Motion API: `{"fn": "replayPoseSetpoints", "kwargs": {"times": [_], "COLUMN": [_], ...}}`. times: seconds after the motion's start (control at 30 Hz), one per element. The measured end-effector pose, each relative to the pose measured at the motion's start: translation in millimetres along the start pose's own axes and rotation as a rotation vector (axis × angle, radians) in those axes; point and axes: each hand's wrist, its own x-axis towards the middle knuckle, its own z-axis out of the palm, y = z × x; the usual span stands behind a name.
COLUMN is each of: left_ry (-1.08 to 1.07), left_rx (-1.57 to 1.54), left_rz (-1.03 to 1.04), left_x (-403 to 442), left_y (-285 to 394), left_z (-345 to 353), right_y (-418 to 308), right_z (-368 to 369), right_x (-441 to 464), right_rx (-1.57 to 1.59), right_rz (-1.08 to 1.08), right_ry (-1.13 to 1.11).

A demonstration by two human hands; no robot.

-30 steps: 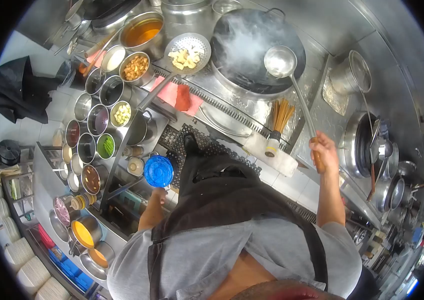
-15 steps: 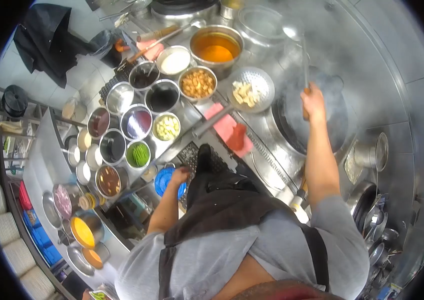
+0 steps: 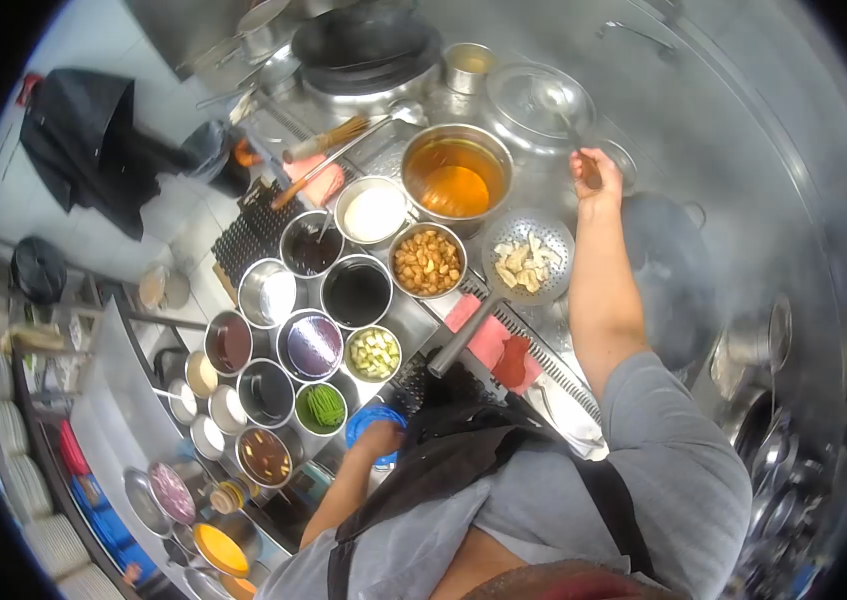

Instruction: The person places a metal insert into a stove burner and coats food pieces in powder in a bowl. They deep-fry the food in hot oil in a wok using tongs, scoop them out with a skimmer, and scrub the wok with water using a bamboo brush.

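Observation:
My right hand [image 3: 599, 180] is closed round the wooden handle of a ladle [image 3: 571, 130]. The ladle points up and away, its bowl over or near a round metal lid [image 3: 524, 115] at the back. Down by the counter's front edge, my left hand [image 3: 381, 438] is at a blue round container [image 3: 356, 425], its fingers hidden. A perforated strainer [image 3: 556, 232] with pale pieces of food [image 3: 526, 262] lies left of my right forearm. The large wok [image 3: 669, 290] sits to the right of that forearm, blurred by steam.
Left of the strainer stand a pot of orange-brown liquid [image 3: 484, 190], a bowl of browned cubes [image 3: 428, 260], one of chopped green pieces [image 3: 374, 353] and one of green beans [image 3: 322, 408]. Several sauce pots surround the dark one [image 3: 357, 290]. Stacked woks [image 3: 369, 50] stand at the back.
My right hand has moved from over the wok, up and left towards the back, with the ladle. My left hand has shifted onto the blue container. The whole view has swung.

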Motion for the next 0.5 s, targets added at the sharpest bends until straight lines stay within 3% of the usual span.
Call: {"fn": "replayPoseSetpoints", "kwargs": {"times": [0.1, 0.17, 0.23, 0.3, 0.37, 0.43, 0.47, 0.5], "left_ry": [0.191, 0.351, 0.338, 0.268, 0.412, 0.226, 0.131, 0.175], "left_rx": [-0.080, -0.200, -0.227, -0.062, 0.105, -0.053, -0.272, -0.210], "left_rz": [0.205, 0.387, 0.437, 0.340, 0.231, 0.081, 0.106, 0.037], "left_x": [0.9, 14.6, 46.0, 97.6, 147.9, 171.0, 217.0, 230.1], "left_y": [99.5, 153.6, 189.7, 196.9, 194.5, 207.8, 172.7, 165.8], "left_z": [-78.1, -96.8, -95.2, -69.0, -32.7, -28.5, -1.1, 9.2], "right_y": [-32.6, -60.0, -83.7, -100.8, -120.0, -141.9, -154.9, -166.3], "right_z": [-12.2, -40.4, -68.0, -119.4, -159.4, -191.7, -207.6, -225.1], "right_x": [-58.6, -94.3, -138.3, -157.8, -188.7, -217.3, -231.2, -244.1], "right_rx": [0.032, 0.001, -0.056, -0.088, -0.296, -0.425, -0.565, -0.705], "right_rz": [-0.141, -0.173, -0.222, -0.283, -0.295, -0.299, -0.290, -0.274], "right_ry": [0.127, 0.086, 0.087, 0.119, 0.121, 0.189, 0.231, 0.272]}}
